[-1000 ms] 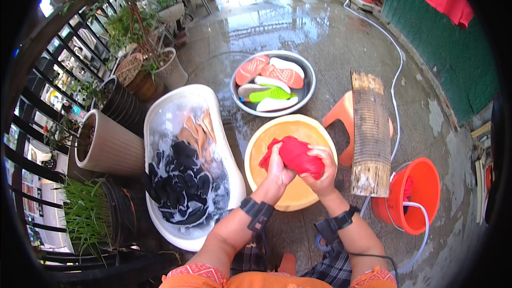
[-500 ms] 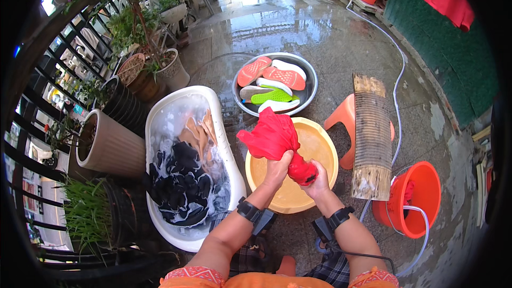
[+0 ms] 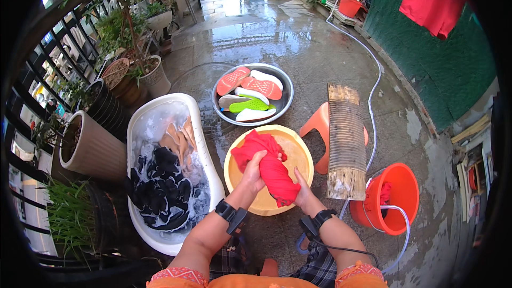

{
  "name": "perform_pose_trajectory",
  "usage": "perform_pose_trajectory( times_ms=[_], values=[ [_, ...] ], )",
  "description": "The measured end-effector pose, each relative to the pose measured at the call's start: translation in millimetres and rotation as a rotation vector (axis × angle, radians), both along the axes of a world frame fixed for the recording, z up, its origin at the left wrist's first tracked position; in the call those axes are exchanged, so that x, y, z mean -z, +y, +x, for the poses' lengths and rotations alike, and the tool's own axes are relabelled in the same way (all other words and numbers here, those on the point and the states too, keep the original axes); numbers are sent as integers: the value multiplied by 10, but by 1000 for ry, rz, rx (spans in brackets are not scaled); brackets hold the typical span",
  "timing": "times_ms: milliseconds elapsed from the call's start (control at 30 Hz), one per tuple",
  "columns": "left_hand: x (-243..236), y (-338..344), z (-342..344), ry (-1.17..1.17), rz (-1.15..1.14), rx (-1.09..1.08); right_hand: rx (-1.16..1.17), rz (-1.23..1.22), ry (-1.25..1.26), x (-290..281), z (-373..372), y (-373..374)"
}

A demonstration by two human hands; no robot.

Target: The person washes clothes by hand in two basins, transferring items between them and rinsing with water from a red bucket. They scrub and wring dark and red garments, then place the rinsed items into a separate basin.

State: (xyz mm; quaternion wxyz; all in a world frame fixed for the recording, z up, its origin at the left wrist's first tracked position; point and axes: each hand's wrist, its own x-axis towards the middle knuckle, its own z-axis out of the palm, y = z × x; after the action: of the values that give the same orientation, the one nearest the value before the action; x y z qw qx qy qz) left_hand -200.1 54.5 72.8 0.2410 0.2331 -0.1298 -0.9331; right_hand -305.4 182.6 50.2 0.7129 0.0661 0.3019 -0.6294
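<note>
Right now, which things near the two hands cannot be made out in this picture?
- Head view: the right hand is mostly hidden behind the red cloth; its fingers do not show.
- The floor of the yellow basin under the cloth is covered, so any water there cannot be judged.
- The garments in the white tub are a dark tangle under foam; they cannot be counted.
- The orange bucket contents are too small to tell.

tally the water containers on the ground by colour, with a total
White tub: 1
Silver metal basin: 1
Yellow-orange basin: 1, under the red cloth gripped by the left hand and right hand
Orange-red buckets: 2, one near, one far
Total: 5
</note>
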Motion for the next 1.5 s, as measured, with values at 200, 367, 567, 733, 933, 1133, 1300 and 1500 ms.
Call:
perform_pose_trajectory(
  times_ms=[200, 367, 567, 733, 933, 1133, 1300, 1500],
  values=[
    [-64, 411, -51, 301, 306, 294, 135, -540, -206, 205, -266, -141],
    [29, 596, -24, 279, 293, 522, 243, -211, 245, 14, -580, -101],
    [314, 733, -118, -301, -630, 424, 271, -173, 1000, 117, -472, -291],
    [703, 677, -163, -634, -1220, 493, 160, 156, 1549, 342, -245, -369],
    [685, 806, -198, -396, -638, 105, 261, 174, 1550, 271, -270, -385],
    [413, 877, -141, -632, -1031, -84, 132, 327, 1688, 129, -312, -301],
    [245, 691, -88, -280, -610, 94, 147, -47, 1087, -195, -354, -236],
    [-142, 471, -9, 289, 219, 386, 414, -196, 790, -167, -692, -107]
  ],
)
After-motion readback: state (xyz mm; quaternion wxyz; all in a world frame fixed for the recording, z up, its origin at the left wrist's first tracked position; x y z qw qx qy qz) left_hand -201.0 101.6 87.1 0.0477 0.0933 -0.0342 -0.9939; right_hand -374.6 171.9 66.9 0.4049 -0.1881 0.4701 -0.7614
